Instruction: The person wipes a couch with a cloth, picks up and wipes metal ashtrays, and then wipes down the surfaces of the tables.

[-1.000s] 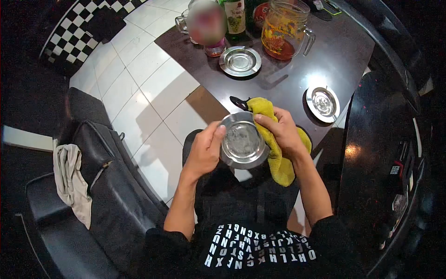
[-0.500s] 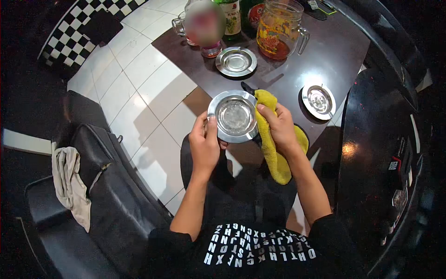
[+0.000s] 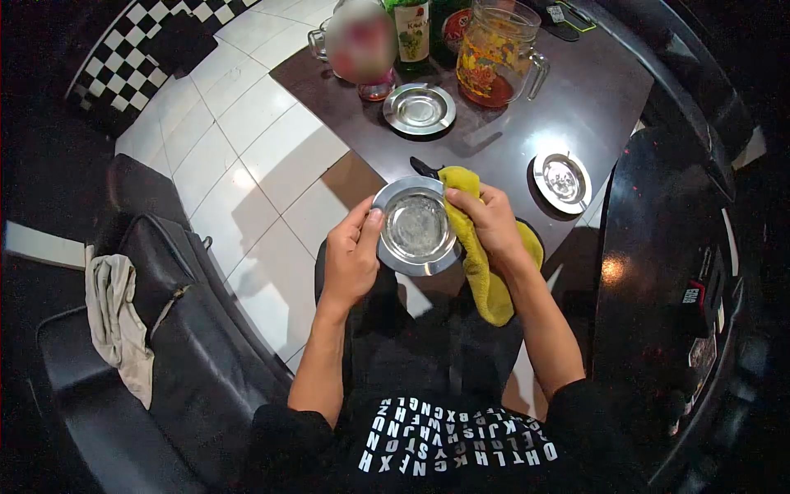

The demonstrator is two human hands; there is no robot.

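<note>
A round metal ashtray [image 3: 417, 226] is held over my lap, its hollow facing me. My left hand [image 3: 352, 255] pinches its left rim between thumb and fingers. On the other side my right hand [image 3: 491, 224] grips a yellow cloth [image 3: 487, 284] against the ashtray's right rim; the cloth hangs down below the hand. Two similar metal ashtrays lie on the dark table, one [image 3: 419, 109] beyond my hands and one [image 3: 562, 183] to the right.
The dark table [image 3: 576, 90] also holds a glass pitcher [image 3: 494, 62] with some reddish liquid, a green bottle [image 3: 411, 37], a glass mug and a phone-like object [image 3: 559, 18]. A beige cloth [image 3: 115, 321] drapes over the black sofa [image 3: 206, 354] at left.
Over the last second the held ashtray has tilted and shifted slightly. Since half a second ago it has come down a little, with both hands still at its rim.
</note>
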